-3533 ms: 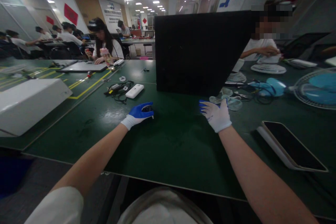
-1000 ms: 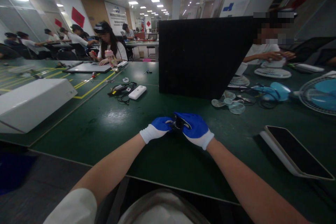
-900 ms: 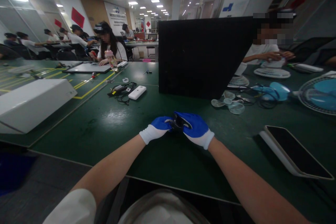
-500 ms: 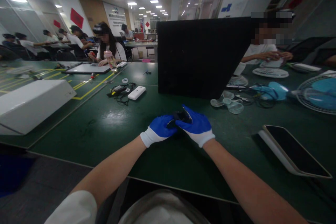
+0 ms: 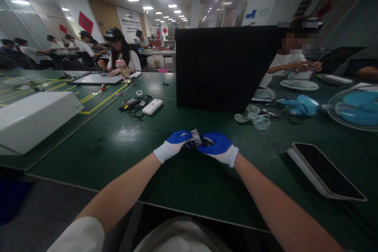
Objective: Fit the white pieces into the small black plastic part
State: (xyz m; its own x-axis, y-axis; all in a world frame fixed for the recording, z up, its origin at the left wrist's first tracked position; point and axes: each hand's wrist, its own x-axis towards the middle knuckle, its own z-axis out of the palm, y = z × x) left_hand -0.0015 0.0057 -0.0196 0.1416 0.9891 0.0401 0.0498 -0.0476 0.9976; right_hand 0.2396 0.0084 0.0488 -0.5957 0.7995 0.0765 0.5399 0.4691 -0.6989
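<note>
Between my hands is a small dark part with a grey, metal-looking block (image 5: 196,137) on it, held just above the green table (image 5: 118,165). My left hand (image 5: 176,141), in a blue and white work glove, is closed on the left side of this part. On its right side my right hand (image 5: 218,146), gloved the same way, has its fingers wrapped round it. My fingers cover much of the part, so its exact kind does not show.
A large black panel (image 5: 218,71) stands ahead. Clear fan blades (image 5: 253,117), a blue fan (image 5: 358,104) and a phone on a white object (image 5: 327,169) lie to the right. Leftward are a white power bank (image 5: 152,106), cables (image 5: 136,104) and a white box (image 5: 38,116). People sit beyond.
The held part has been turned, so its grey block now faces up. My right thumb, raised before, is now lowered over it. The view has shifted slightly.
</note>
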